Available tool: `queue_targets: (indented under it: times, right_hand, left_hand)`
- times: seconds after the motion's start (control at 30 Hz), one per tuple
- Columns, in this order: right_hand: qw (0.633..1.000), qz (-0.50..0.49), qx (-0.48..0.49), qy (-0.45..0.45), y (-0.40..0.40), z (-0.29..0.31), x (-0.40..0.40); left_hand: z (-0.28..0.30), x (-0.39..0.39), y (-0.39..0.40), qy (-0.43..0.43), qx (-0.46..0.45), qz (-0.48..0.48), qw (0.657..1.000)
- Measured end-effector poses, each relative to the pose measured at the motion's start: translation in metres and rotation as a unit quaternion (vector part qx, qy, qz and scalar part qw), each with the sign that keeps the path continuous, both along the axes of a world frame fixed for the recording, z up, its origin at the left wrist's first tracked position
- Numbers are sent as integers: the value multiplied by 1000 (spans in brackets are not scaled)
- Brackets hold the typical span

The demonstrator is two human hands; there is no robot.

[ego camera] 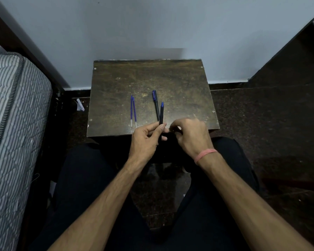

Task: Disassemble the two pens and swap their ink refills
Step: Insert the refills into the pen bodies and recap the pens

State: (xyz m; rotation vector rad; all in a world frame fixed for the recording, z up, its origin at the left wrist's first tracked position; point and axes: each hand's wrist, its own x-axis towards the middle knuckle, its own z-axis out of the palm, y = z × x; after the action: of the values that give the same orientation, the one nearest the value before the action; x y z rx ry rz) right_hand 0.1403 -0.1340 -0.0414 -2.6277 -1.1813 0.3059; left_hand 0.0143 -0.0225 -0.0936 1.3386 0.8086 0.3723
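Note:
Two blue ink refills (133, 110) lie side by side on the left part of a worn brown board (179, 84). A dark pen with a blue cap end (156, 104) lies on the board near its middle. My left hand (145, 140) pinches a second dark pen body (161, 115) near its lower end, blue tip pointing away from me. My right hand (188, 134) hovers just right of it at the board's near edge, fingers curled; whether it holds a small part is hidden.
The board rests on a small stand in front of my knees, against a pale wall (152, 24). A striped mattress (13, 124) stands at the left. Dark speckled floor (261, 115) surrounds the stand, with a scrap of paper (80, 105) at its left.

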Motion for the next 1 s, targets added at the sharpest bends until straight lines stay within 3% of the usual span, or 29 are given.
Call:
queue_targets:
  times: [0.07,0.1,0.13,0.2,0.27,0.33,0.4,0.63,0.83,1.0]
  right_hand:
    - [994,-44,59,85,0,-2,-2]
    - [973,-92,113,177,0,-2,-2]
    - [932,-141,178,283,1,-3,1]
    - [802,-212,302,469,2,-5,10]
    - [685,-239,375,577,3,-4,19]
    - [621,-240,406,626,3,-3,25]
    - [579,-243,427,651,4,-4,26]
    - [540,-250,447,669,4,-9,31]
    - [555,-232,441,666,4,-12,31]
    - [601,-208,419,648,5,-15,29]
  left_hand:
    - [-1,-2,0,-1,1,-4,1000]
    - [-3,-3,0,-1,2,-8,1000]
    - [-5,-5,0,1,5,-14,1000]
    - [-9,-8,0,8,15,-27,999]
    - [-13,-11,0,22,42,-35,998]
    - [-17,-13,-1,38,67,-42,996]
    - [-20,-14,-2,45,77,-50,995]
    - [-23,-13,2,45,84,-55,994]
    - [-23,-14,2,57,92,-46,993]
    - [-20,-14,2,60,89,-45,993]
